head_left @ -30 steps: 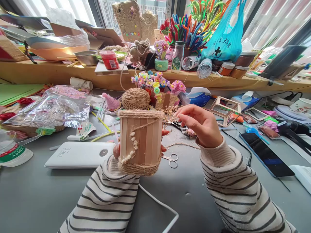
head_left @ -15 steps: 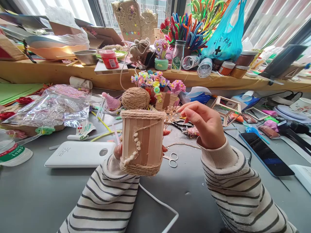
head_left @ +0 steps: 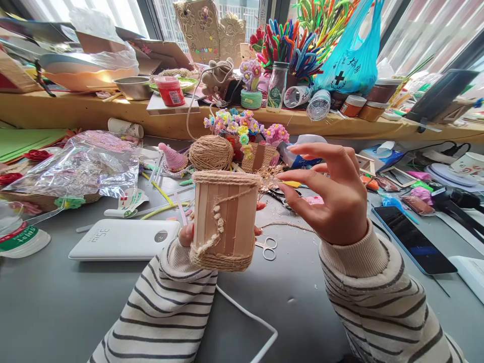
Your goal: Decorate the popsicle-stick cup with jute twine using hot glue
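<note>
My left hand (head_left: 186,235) is wrapped round a pot (head_left: 230,222) made of upright wooden sticks. Twine circles the pot's rim and base, and a thin strand with small pale buds curves down its front. Most of that hand's fingers are hidden behind the pot; some fingertips show at its right side. My right hand (head_left: 333,196) is just right of the rim, fingers spread, thumb and forefinger slightly apart with nothing visible between them. Thin brownish dried sprigs (head_left: 269,180) lie between its fingertips and the pot in view; whether they touch either is unclear.
Small scissors (head_left: 269,248) lie on the grey table behind the pot. A white power bank (head_left: 124,241) is at left, a phone (head_left: 414,241) at right. A twine ball (head_left: 210,153) and crocheted flowers (head_left: 242,123) stand further back, below a crowded ledge (head_left: 166,121).
My right hand has opened from a pinch, its fingers spreading apart and the hand shifting a little to the right. The pot in my left hand has moved slightly right.
</note>
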Motion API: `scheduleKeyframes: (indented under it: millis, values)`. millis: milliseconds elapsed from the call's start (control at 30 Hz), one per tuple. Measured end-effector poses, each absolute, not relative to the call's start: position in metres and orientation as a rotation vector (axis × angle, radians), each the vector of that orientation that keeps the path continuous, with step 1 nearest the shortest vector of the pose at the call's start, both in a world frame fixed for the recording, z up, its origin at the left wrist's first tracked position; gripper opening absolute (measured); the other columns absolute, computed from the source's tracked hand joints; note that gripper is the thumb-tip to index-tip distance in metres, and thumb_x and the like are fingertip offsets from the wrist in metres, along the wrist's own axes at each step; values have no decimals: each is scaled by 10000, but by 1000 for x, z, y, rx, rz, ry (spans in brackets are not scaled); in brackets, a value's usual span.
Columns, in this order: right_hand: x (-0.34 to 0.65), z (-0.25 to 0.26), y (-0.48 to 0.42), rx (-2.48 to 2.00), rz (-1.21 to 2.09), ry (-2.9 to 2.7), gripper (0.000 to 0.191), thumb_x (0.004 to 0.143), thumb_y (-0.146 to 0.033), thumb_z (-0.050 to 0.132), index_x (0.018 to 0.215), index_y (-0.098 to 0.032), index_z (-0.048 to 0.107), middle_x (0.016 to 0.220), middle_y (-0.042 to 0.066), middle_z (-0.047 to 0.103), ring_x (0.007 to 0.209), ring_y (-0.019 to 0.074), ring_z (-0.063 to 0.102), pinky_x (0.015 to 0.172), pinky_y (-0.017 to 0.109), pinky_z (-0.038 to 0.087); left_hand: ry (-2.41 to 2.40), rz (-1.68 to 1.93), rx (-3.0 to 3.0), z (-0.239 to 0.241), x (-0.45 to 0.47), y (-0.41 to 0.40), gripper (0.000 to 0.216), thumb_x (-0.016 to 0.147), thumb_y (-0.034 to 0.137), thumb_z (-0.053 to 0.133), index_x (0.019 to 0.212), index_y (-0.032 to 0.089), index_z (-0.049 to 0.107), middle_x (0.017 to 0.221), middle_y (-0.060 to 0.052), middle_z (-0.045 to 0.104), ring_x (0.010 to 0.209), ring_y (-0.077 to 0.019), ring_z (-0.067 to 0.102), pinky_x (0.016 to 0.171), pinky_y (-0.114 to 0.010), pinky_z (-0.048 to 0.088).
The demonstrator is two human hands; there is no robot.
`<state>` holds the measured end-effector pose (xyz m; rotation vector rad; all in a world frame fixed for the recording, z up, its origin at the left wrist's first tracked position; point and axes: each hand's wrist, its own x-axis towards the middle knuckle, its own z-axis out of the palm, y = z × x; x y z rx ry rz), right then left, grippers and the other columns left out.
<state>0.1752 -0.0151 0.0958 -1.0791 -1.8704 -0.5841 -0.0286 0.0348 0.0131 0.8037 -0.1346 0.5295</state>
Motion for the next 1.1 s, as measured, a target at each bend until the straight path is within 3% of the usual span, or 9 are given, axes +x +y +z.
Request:
scheduleKeyframes:
  millis: [167, 333, 667, 933, 1100]
  values:
    - [178, 92, -12, -1099, -628, -1895, 66, 779, -222, 584, 824, -237, 631, 1098, 60, 570, 968, 245, 512, 663, 345, 510, -55, 551, 848, 12, -30, 36, 852, 543, 475, 718, 1284, 191, 409, 1263, -116, 510, 965, -278, 593, 801, -381, 488]
    - [179, 91, -11, -1092, -658, -1908, 82, 768, -203, 592, 827, -212, 648, 1103, 76, 575, 961, 244, 505, 686, 357, 515, -17, 573, 950, 8, -32, 36, 857, 565, 531, 667, 1301, 187, 395, 1385, -112, 369, 1039, -315, 551, 815, -401, 485]
    - [178, 90, -9, -1072, -669, -1933, 124, 762, -170, 585, 830, -164, 689, 1099, 93, 593, 938, 230, 499, 733, 368, 544, -102, 574, 903, 6, -31, 36, 868, 602, 497, 661, 1321, 133, 340, 1378, -129, 367, 1047, -289, 544, 838, -387, 476]
    - [176, 90, -8, -1060, -642, -1903, 172, 772, -138, 555, 823, -236, 686, 1088, 56, 585, 943, 223, 513, 706, 390, 556, -42, 561, 904, 7, -32, 35, 914, 580, 533, 661, 1334, 148, 316, 1399, -144, 320, 1056, -309, 535, 839, -383, 475]
    - [177, 89, -8, -1067, -615, -1901, 172, 769, -138, 555, 845, -223, 685, 1097, 64, 591, 946, 224, 509, 705, 388, 551, -57, 558, 883, 8, -31, 34, 895, 588, 506, 669, 1334, 156, 320, 1375, -122, 367, 1042, -289, 547, 839, -363, 475]
